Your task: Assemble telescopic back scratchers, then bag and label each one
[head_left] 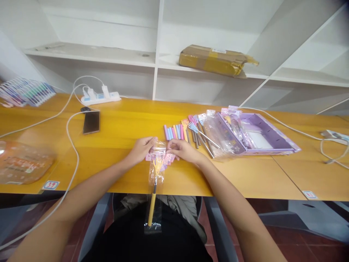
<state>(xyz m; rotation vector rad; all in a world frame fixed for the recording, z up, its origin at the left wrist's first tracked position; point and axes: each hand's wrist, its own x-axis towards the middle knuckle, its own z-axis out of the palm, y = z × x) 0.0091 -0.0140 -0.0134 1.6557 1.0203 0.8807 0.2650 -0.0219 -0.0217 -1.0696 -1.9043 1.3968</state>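
My left hand (144,148) and my right hand (183,150) pinch the top end of a clear plastic bag (159,218), one at each side. Inside it lies a back scratcher (152,209) with a yellow hand-shaped head, a metal rod and a yellow handle. The bag hangs over the table's front edge toward my lap. Small pink cards (169,159) lie under and beside my fingers. Beyond my right hand are coloured handle sleeves (174,132) in a row and several loose back scratchers (194,127) with metal rods.
Clear bags (215,131) lean against an open purple box (272,148) holding packed scratchers. At left are a phone (91,122), a power strip (105,98), trailing white cables and an orange package (24,163). A taped carton (209,60) rests on the shelf.
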